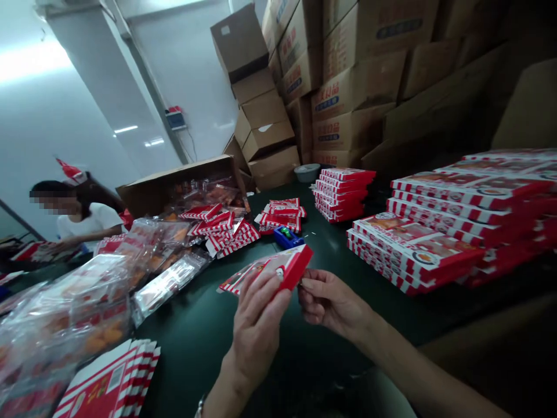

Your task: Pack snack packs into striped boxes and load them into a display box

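Note:
My left hand (256, 316) grips a red-and-white striped cardboard food carton (265, 273) from below, with the carton tilted over the dark green table (195, 354). My right hand (331, 302) comes in from the right, its thumb and fingertips pinched at the carton's red end. A blue tape dispenser (287, 237) lies just beyond the carton, out of reach of my fingers. Tall stacks of flat printed cartons (413, 249) stand to the right of my right hand.
Clear plastic bags of orange food (73, 325) are heaped at the left, with flat striped cartons (108, 380) at the near corner. A person in a white shirt (82, 220) works at the far left. Stacked cardboard boxes (348, 104) wall the back.

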Action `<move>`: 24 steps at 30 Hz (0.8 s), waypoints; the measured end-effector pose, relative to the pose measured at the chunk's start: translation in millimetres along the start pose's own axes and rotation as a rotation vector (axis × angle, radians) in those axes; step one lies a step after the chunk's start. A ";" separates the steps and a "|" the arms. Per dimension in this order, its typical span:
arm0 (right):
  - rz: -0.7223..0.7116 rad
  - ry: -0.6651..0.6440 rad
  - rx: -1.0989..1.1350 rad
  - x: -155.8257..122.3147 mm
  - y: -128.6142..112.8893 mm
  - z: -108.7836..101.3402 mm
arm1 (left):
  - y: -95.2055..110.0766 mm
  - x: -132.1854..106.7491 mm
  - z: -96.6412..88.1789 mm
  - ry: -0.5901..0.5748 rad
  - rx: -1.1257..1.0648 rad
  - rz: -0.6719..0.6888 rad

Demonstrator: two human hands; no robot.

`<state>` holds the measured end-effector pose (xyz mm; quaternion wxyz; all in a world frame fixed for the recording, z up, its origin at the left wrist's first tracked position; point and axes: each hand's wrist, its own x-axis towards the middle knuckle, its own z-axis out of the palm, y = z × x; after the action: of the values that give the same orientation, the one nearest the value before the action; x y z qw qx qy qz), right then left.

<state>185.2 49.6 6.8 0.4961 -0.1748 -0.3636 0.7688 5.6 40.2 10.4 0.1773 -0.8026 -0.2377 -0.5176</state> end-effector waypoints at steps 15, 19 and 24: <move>0.000 0.108 -0.156 20.3 1.2 -12.5 | -4.5 -6.2 10.2 0.004 -0.001 0.015; -0.020 0.132 -0.186 21.4 4.3 -8.8 | -3.1 -6.8 10.3 0.018 -0.034 -0.028; -0.113 0.237 -0.310 25.9 27.1 -7.7 | 7.3 -19.9 15.7 0.067 -0.074 -0.229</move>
<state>161.2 69.0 -15.9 0.5449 -0.3176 -0.4262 0.6485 14.4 38.6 -14.4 0.0953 -0.7583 -0.3026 -0.5695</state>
